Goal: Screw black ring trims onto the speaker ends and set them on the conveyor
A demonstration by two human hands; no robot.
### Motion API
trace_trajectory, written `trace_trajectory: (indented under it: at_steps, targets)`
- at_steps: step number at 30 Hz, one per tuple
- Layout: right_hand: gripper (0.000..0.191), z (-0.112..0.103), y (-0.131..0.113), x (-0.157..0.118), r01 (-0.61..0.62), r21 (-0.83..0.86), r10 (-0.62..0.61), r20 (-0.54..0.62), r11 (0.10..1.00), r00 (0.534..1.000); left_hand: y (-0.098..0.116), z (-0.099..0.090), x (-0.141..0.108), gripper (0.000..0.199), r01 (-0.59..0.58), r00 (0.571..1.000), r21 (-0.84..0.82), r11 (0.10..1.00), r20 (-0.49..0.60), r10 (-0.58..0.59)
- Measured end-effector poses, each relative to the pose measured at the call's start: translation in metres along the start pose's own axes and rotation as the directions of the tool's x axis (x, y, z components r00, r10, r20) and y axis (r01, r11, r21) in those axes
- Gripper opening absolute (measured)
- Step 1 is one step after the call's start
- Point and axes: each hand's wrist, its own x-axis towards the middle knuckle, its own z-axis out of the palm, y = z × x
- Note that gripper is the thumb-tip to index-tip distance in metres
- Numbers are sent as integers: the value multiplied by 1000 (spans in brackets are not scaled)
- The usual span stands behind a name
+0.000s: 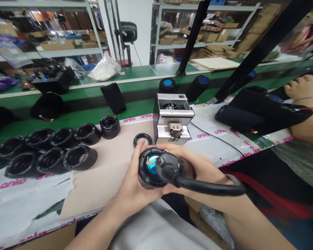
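Observation:
Both of my hands close around a black cylindrical speaker (144,175) with a shiny blue disc at its end. My left hand (131,189) grips its left side, thumb and fingers apart around the rim. My right hand (198,168) wraps the other side, partly hidden. Directly over the speaker is a black tool, seemingly an electric screwdriver (169,166), seen from above with a thick cable curving right. Its tip is hidden, and I cannot tell whether my right hand touches it. Just beyond my hands lie a loose black ring (142,140) and a metal screw feeder (174,118).
Several black rings (80,158) stand in rows at left on the paper-covered bench (99,184). Black speakers (113,98) stand along the green strip behind. A dark slanted post (255,52) crosses at right, where another person's hand (304,88) rests near more speakers.

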Motion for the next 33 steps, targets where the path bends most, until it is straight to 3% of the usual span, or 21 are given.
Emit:
trace_trajectory:
  at_steps: [2, 4, 7, 9, 14, 17, 19, 22, 25, 33]
  targets:
    - [72, 0, 0, -1, -73, 105, 76, -27, 992, 997, 6, -8, 3, 135, 48, 997, 5, 999, 56, -49]
    - [78, -3, 0, -4, -98, 243, 133, -131, 965, 982, 12, -17, 9, 137, 86, 986, 35, 996, 137, -89]
    - [69, -11, -1, -10, -41, 282, 140, -341, 958, 929, 21, -28, 21, 121, 72, 965, 121, 990, 242, -100]
    - [66, -14, 0, -12, -54, 256, 155, -390, 965, 908, 24, -31, 27, 106, 26, 963, 154, 988, 260, -65]
    - [68, -4, 5, -16, -65, 304, 171, -339, 951, 925, 20, -24, 34, 90, -174, 970, 193, 966, 200, 135]
    - [76, 4, 3, -15, -141, 294, 203, -192, 945, 960, 15, -19, 32, 86, -265, 958, 211, 941, 164, 234]
    - [80, 5, 0, -11, -181, 246, 211, -102, 952, 972, 12, -16, 28, 91, -239, 968, 193, 952, 125, 218]
    - [73, 1, -5, -4, -131, 118, 136, -35, 984, 990, 8, -13, 21, 114, -98, 994, 122, 988, 52, 92]
    - [74, -4, -8, 3, -125, -17, 126, 21, 992, 992, 8, -10, 16, 127, 9, 998, 42, 999, 59, -12]
    - [76, -4, -5, 3, -323, 57, 322, 27, 945, 946, 7, -8, 17, 115, -45, 998, 47, 998, 53, 42]
